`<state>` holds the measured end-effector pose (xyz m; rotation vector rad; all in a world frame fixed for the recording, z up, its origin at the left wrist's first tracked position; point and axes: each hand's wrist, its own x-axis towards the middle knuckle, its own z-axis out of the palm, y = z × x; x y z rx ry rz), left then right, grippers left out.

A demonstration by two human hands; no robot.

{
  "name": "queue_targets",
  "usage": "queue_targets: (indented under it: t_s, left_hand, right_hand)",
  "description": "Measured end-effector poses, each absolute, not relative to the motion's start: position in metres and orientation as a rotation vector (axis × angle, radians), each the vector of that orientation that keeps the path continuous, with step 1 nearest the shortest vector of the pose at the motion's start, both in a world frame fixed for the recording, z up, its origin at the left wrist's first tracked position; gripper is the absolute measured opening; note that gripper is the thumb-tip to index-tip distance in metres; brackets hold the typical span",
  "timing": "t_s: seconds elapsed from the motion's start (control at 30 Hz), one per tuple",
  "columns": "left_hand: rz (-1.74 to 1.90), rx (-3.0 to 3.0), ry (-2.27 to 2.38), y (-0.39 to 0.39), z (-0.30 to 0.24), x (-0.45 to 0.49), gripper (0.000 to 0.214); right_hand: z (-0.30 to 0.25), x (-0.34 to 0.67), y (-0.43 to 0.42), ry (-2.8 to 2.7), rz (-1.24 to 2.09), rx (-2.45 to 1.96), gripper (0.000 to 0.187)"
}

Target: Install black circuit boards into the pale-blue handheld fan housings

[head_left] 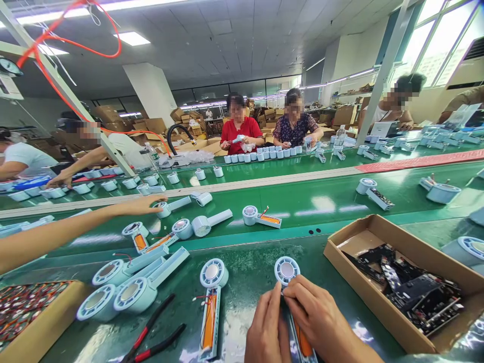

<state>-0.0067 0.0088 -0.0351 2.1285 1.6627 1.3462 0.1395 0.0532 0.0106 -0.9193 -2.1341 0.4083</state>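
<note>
A light-blue handheld fan body (286, 270) lies on the green bench before me, its round head away from me and its open handle showing an orange battery. My left hand (266, 327) is closed along the handle's left side, fingertips at the neck. From the right, my right hand (321, 312) pinches the same neck with fingers bent. Whatever small part lies between the fingertips is hidden. To the left rests a second fan body (214, 275), with an orange battery and thin red and white wires in its open handle.
A carton (368, 297) of black circuit boards (416, 292) stands right. Left are stacked fan bodies (130, 295), red-and-black-handled pliers (153, 325) and a box (62, 322) of red-wired parts. A co-worker's arm (94, 222) reaches over the conveyor (313, 201). Several people sit opposite.
</note>
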Motion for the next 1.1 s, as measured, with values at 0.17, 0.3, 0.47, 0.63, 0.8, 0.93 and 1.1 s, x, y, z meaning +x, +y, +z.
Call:
queue_targets:
  t_s: [0.17,0.3,0.47,0.63,0.8,0.93,1.1]
  left_hand:
    - [1.277,2.142,1.681,0.005,-0.039,-0.01,0.055]
    - [1.288,2.138,1.689,0.005,-0.042,-0.008,0.058]
    - [1.386,1.97,1.511,0.011,-0.033,-0.012,0.05]
    - [1.422,1.838,1.502,0.014,-0.03,-0.013,0.043]
    - [1.369,2.003,1.499,0.013,-0.029,-0.011,0.052]
    - [1.295,2.058,1.451,0.013,-0.026,-0.014,0.057]
    - [1.22,2.051,1.368,0.015,-0.02,-0.017,0.056]
  right_hand:
    - [0.016,0.141,0.055,-2.182,0.46,-0.931,0.025]
    - [0.014,0.143,0.055,-2.232,0.486,-0.95,0.027]
    - [0.013,0.145,0.057,-2.174,0.542,-0.933,0.025]
    - [0.017,0.148,0.059,-2.13,0.589,-1.0,0.02]
    - [0.026,0.148,0.057,-2.259,0.526,-0.97,0.025]
    - [0.033,0.148,0.057,-2.308,0.526,-0.977,0.025]
    - [0.036,0.147,0.062,-2.285,0.613,-0.991,0.028]
